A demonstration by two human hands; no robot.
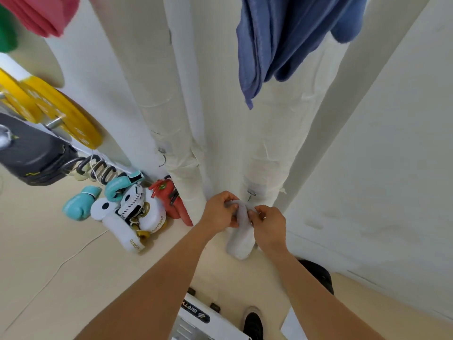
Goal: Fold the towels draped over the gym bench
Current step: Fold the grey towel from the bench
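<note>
Both hands (241, 218) on pale towel's (241, 239) top edge, floor (49, 253) beside.

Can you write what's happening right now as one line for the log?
step: folding | left hand: pinches small white towel | right hand: pinches same towel | blue towel: hanging above, unfolded | pink towel: top left

Readable text is sparse. White boxing pads (137, 227) on the floor at left carry gold lettering "GINGPAI" — once along the rim of the round pad, once partly cut off ("GINGP...") at the near end of the long pad. The white bench frame (196, 315) at the near edge has a dark label with pale letters — seen upside down and blurred, not legible. Yellow weight plates (73, 114) far left show pale markings, too smeared to read.
</note>
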